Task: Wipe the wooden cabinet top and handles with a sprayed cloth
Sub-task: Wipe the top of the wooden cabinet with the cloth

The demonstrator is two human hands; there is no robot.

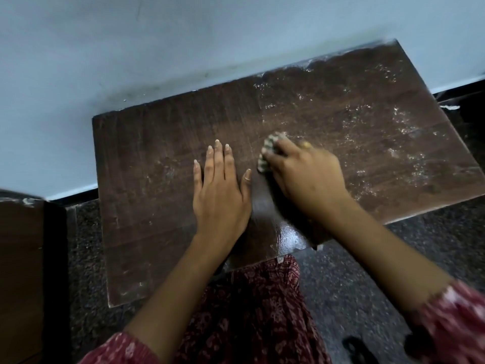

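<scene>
A dark wooden cabinet top [147, 158] fills the middle of the view, seen from above. White dust and droplets speckle its right half. My left hand [220, 190] lies flat on the wood near the centre, fingers together, holding nothing. Just to its right, my right hand [307, 174] presses a small bunched grey-and-white cloth [267, 153] onto the surface; only the cloth's left end shows past my fingers. A wet shiny streak runs from under that hand toward the front edge. The cabinet's handles are out of sight.
A pale blue-grey wall [183, 35] backs the cabinet. Dark speckled stone floor [367, 271] surrounds it. Another brown wooden piece [18, 271] stands at the left edge. My red patterned clothing [257, 311] hangs below the cabinet's front edge.
</scene>
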